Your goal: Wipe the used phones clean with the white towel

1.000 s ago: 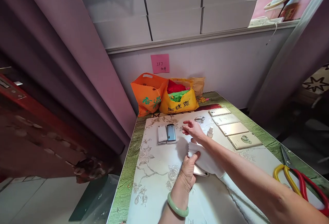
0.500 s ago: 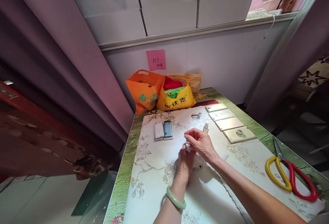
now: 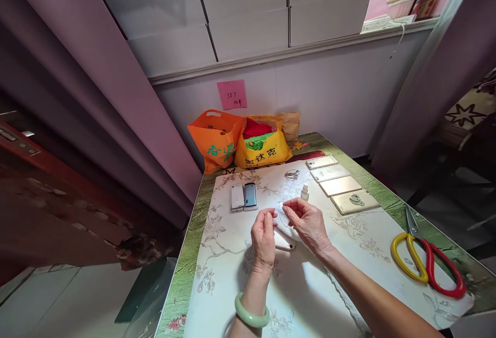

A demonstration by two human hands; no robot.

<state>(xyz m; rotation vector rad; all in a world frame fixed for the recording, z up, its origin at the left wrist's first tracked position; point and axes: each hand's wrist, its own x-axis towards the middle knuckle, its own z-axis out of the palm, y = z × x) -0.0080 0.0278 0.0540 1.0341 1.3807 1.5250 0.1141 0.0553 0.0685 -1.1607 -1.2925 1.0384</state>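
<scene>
In the head view, my left hand [image 3: 264, 237], with a green bangle [image 3: 251, 313] on its wrist, holds thumb and fingers pressed together. What lies in that pinch is too small to make out. Close beside it, my right hand [image 3: 309, 225] pinches a thin white piece [image 3: 282, 216] that hangs from the fingertips; I cannot tell its material. Below both hands lies a white phone [image 3: 284, 242], partly hidden by them. Just beyond my right hand stands a small white bottle [image 3: 305, 192].
Two phones [image 3: 244, 197] lie at the left on the white tablecloth [image 3: 232, 271]. Several gold phones [image 3: 354, 202] form a row at the right, near large scissors [image 3: 426, 260]. Glasses [image 3: 292, 174] lie farther back. An orange bag [image 3: 215, 141] and a yellow bag [image 3: 263, 152] stand by the wall.
My hands have separated slightly, the left moving left and its fingers rising. A white thing that was in my left fingers no longer shows there. The view has shifted a little.
</scene>
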